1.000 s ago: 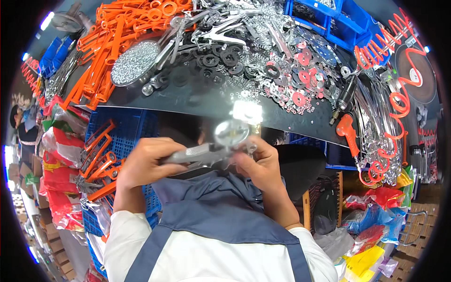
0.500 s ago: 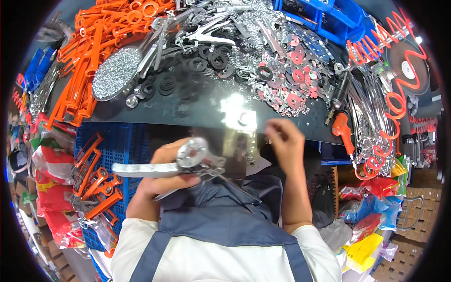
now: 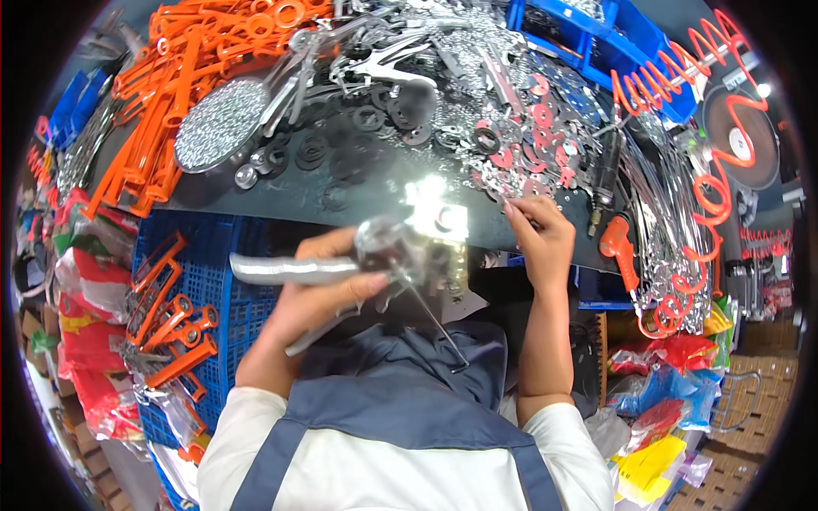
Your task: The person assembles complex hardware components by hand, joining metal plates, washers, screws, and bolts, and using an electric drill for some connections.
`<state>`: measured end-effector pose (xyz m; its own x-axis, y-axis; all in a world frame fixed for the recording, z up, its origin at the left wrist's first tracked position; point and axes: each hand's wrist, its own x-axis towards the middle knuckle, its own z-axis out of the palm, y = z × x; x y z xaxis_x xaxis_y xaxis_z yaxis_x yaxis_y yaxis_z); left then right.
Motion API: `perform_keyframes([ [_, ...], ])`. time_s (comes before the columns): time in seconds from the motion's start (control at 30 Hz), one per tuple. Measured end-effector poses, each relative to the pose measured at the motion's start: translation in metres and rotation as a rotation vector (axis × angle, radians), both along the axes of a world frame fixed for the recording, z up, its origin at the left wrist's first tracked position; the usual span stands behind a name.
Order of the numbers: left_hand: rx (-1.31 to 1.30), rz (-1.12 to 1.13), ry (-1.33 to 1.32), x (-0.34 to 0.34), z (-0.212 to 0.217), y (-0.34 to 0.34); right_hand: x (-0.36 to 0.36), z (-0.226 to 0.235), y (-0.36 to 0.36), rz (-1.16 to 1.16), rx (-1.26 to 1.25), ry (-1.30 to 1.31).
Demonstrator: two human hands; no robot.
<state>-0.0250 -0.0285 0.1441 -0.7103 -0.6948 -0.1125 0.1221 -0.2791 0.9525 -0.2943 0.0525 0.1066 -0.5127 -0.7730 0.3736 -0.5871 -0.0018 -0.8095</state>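
My left hand (image 3: 328,285) is closed around a silver metal handle assembly (image 3: 294,271), which looks like the handle of a caulking gun. Its round head is smeared by motion, and a thin rod (image 3: 436,330) with a bent tip slants down from it over my lap. Over the table's front edge, my right hand (image 3: 543,234) has its thumb and forefinger pinched together beside the pile of small metal parts (image 3: 520,166). Whatever lies between those fingertips is too small to make out.
Orange frames (image 3: 175,94) heap up at the back left, behind a round dish of small metal pieces (image 3: 220,126). Blue bins (image 3: 609,47) stand at the back right. A screwdriver-like air tool (image 3: 607,183), an orange-handled tool (image 3: 619,247) and a coiled red hose (image 3: 711,200) lie right.
My right hand has moved forward to the small-parts pile, and its fingers have come together. The handle assembly in my left hand has shifted right and slightly up.
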Motion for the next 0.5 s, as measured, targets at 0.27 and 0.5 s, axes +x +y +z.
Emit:
perform_keyframes([
  [0.27, -0.208, -0.294, 0.097, -0.053, 0.016, 0.004, 0.044, 0.056, 0.025, 0.404, -0.384, 0.519],
  [0.5, -0.322, -0.155, 0.303, -0.068, -0.008, 0.032, 0.017, 0.057, 0.044, 0.557, -0.271, 0.584],
])
